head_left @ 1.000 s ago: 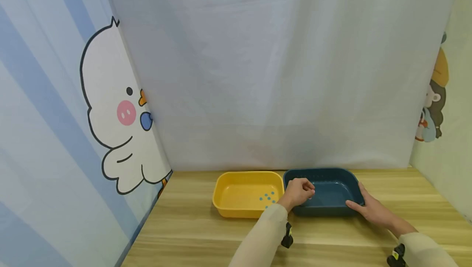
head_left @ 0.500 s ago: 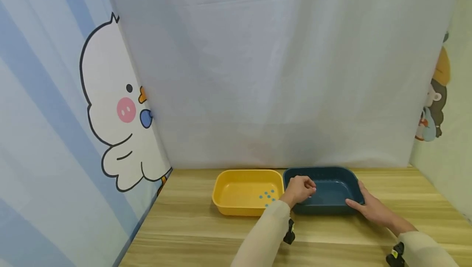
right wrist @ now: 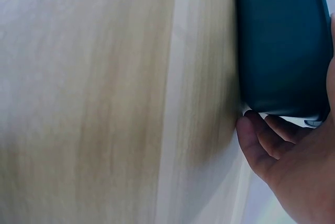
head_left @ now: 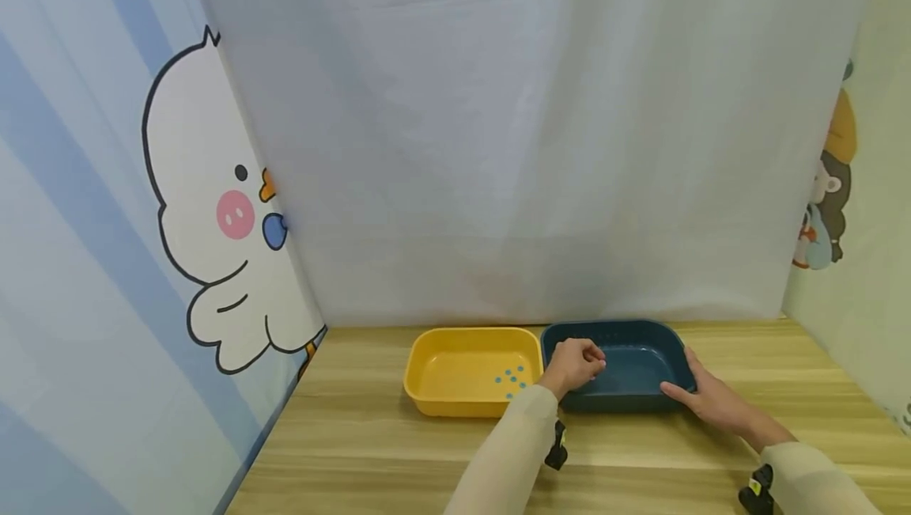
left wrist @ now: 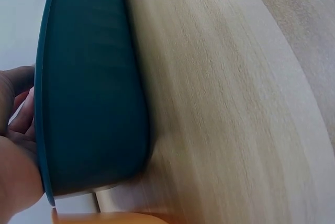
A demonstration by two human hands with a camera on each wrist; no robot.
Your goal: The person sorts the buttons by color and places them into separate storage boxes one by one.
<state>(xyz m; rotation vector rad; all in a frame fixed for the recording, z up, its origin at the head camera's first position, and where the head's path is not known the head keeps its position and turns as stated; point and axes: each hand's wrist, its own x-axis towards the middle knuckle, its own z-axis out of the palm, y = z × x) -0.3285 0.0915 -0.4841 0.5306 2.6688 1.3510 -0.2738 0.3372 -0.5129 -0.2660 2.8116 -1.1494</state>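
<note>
A dark blue plastic basin stands on the table, right of a yellow basin. My left hand is over the left part of the dark basin, with fingers curled and thumb and fingertips close together. Whether anything small is between them is hidden. In the left wrist view the hand is partly behind the basin's rim. My right hand grips the right end of the dark basin, thumb at the front rim and fingers along the outer side. Several small blue round pieces lie in the yellow basin's right half.
Both basins stand side by side near the back of the wood-grain table. A pale grey cloth hangs right behind them. Printed cartoon panels flank the table left and right. A small black device is at the left wrist.
The whole scene has shifted slightly left in the head view. Both hands keep nearly the same places at the dark basin, and the blue pieces lie as before.
</note>
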